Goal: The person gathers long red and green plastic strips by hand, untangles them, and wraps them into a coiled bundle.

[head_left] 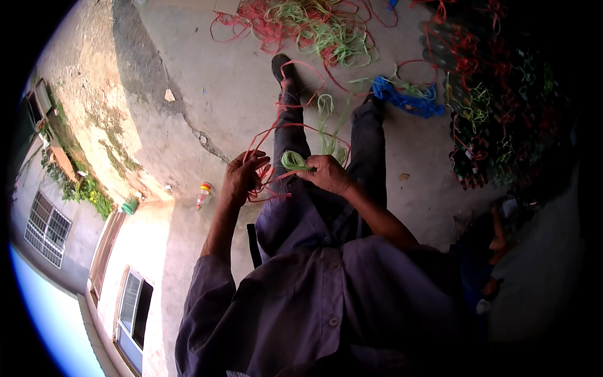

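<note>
My left hand (246,175) is closed around thin red plastic strands (282,177), which loop up over my legs and trail below the fingers. Between the fingertips of my right hand (330,173) is a looped bundle of pale green plastic strands (294,161). A red strand runs across from one hand to the other. Both hands are above my lap, a short gap apart. Loose green strands (325,118) hang past the right hand between my legs. The palms and some fingers are hidden.
A tangled heap of red and green strands (325,33) lies beyond my feet. Crumpled blue plastic (407,100) rests by my right foot. A dark pile (476,108) laced with strands stands at right, near another person (494,240). A yellow-and-red-topped bottle (204,193) is at left.
</note>
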### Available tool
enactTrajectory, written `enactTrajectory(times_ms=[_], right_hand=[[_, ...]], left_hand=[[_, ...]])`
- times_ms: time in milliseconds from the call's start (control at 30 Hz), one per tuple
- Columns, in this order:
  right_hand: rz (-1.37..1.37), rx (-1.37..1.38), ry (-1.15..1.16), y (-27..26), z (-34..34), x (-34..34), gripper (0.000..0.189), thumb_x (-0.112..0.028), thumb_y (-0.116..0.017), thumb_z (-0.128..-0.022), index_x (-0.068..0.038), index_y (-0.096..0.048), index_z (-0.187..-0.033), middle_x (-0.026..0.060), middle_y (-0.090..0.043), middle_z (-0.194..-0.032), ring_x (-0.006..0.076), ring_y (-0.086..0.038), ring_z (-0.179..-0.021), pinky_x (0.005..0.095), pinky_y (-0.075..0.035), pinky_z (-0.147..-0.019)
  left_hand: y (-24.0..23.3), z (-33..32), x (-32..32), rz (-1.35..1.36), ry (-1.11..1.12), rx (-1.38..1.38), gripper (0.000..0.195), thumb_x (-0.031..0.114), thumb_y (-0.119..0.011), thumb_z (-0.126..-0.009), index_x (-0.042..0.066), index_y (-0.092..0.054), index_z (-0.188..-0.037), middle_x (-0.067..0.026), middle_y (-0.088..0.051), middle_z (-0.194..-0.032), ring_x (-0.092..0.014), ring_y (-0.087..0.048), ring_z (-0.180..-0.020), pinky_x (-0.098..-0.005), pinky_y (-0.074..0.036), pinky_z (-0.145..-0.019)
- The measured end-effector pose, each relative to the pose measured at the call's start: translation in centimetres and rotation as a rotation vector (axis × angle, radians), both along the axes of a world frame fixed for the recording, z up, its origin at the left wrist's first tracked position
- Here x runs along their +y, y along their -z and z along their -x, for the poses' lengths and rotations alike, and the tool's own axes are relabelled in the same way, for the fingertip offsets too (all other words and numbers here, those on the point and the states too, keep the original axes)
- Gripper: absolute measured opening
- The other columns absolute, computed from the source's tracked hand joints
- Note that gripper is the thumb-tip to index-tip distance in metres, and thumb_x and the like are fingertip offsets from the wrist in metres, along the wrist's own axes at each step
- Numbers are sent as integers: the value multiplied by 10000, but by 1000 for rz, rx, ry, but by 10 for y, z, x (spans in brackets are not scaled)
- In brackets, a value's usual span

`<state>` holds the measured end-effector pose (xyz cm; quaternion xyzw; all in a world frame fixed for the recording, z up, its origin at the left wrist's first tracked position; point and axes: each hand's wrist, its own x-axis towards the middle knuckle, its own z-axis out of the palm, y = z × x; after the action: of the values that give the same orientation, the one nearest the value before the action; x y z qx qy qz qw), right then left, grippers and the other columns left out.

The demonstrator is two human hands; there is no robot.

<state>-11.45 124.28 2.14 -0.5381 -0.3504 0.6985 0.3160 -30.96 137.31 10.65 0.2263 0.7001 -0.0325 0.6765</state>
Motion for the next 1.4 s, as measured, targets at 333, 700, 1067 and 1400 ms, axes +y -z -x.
enactTrajectory(times_ms=[333, 700, 1067, 1400], right_hand=[[613, 1009, 795, 36, -50, -23, 288, -124, -598, -867, 1, -600, -1126, 156, -614, -1153, 295, -561, -1107, 432, -385, -1011], [474, 1028, 1551, 61, -221, -125, 143, -166, -505, -930, -35, -561, -938, 3, -482, -705, 134, -474, -608, 293, -456, -623], [1304, -455, 140, -70, -214, -340, 565, -572, -713, -724, -22, -587, -696, 64, -527, -547, 188, -526, -473, 361, -407, -474], [751, -850, -514, -41, -172, -304, 210, -208, -581, -841, -15, -659, -806, 201, -633, -725, 390, -625, -696, 478, -493, -648]], left_hand=[[5, -1, -3, 35, -168, -23, 301, 223, -479, -942, -29, -546, -1093, -141, -662, -1046, -50, -495, -498, -187, -390, -477], [31, 116, -43, -329, 362, 148, 354, 254, -459, -930, -20, -574, -1122, -86, -637, -1103, -68, -505, -556, -197, -387, -483], [19, 211, -85, -30, -264, 381, 302, 290, -558, -904, 36, -568, -1067, -115, -683, -920, -84, -493, -474, -191, -340, -391], [32, 131, -74, -168, 285, 182, 294, 224, -523, -890, -4, -573, -1068, -88, -686, -970, -92, -582, -542, -195, -369, -412]])
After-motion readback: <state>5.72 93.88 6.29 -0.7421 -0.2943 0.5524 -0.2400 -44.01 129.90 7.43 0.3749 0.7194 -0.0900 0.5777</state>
